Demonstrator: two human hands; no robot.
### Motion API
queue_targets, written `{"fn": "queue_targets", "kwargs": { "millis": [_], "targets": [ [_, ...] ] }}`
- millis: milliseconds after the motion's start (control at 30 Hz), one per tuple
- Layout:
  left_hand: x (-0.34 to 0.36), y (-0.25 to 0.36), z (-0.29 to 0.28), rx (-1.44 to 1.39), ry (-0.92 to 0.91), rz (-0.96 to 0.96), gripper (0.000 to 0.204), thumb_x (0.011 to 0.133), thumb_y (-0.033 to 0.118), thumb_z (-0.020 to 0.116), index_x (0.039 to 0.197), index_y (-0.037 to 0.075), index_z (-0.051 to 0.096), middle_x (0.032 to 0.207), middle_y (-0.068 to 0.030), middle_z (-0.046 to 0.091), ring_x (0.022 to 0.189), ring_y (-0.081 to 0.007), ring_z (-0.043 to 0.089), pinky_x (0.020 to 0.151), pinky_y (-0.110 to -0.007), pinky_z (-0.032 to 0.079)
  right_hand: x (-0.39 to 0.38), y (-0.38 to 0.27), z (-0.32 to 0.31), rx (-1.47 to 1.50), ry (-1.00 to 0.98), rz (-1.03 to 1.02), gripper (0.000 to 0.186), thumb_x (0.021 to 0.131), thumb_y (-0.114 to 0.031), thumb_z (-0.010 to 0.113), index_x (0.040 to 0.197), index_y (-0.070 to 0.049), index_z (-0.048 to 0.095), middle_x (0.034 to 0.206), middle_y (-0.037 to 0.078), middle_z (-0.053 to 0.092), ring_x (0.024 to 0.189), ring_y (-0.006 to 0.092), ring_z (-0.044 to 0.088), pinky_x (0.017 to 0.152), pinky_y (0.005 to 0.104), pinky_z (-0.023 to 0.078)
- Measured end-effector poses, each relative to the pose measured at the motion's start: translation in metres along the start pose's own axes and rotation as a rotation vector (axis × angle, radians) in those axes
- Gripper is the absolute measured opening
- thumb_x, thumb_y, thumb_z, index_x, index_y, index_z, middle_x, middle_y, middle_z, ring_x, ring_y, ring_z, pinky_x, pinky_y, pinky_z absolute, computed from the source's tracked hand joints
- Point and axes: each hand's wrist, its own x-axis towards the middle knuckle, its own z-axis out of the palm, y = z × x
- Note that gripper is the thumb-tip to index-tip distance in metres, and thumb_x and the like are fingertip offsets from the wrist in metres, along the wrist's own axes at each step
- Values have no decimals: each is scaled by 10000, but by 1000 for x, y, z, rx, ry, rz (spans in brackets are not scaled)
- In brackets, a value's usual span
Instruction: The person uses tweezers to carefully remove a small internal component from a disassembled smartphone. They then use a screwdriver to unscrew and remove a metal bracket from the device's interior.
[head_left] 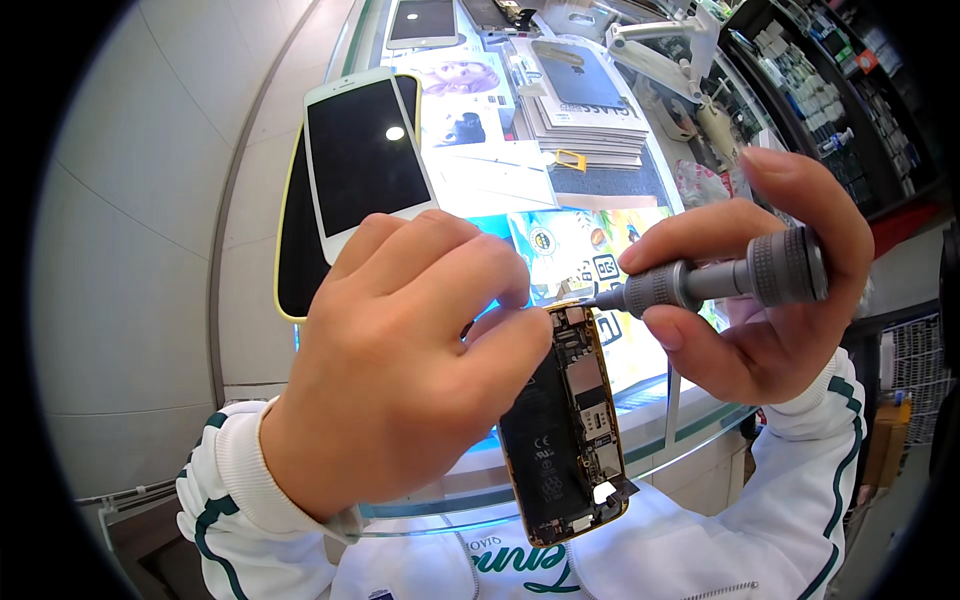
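An opened phone (545, 450) shows its black battery and its circuit board with metal shields. It is held tilted, and its lower end reaches past the counter's front edge. My left hand (400, 360) is closed at the phone's top end, fingers curled over it; the thumb and fingertips are partly hidden. In my right hand (760, 290) is a grey precision screwdriver (715, 282), gripped between thumb and fingers and lying nearly level. Its tip points left and meets the phone's top edge beside my left fingertips. Whether it sits on a screw I cannot tell.
A white-framed phone screen (365, 150) lies at the left over a black, yellow-edged phone (292, 250). Behind stand a stack of flat boxes (585, 140), a yellow clip (570, 160) and another white phone (423, 22). A white jointed arm (660, 50) rises at the back right.
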Motion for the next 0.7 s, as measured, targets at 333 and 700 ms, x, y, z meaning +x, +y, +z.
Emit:
{"fn": "queue_targets", "kwargs": {
  "millis": [333, 700],
  "targets": [
    [1, 0, 2, -49, 53, -24, 240, 626, 11, 736, 851, 80, 687, 823, -58, 609, 790, -263, 578, 667, -372, 469, 2, 0, 2, -29, -23, -20, 800, 801, -66, 754, 1355, 23, 184, 1123, 252, 611, 761, 207, 699, 637, 247, 562],
    [0, -1, 0, -89, -49, -16, 324, 587, -46, 710, 881, 91, 705, 831, -55, 588, 771, -240, 567, 626, -338, 467, 4, 4, 5, -48, -42, -57, 906, 777, -13, 766, 1421, 53, 133, 1156, 268, 601, 763, 217, 707, 645, 243, 560]
  ]
}}
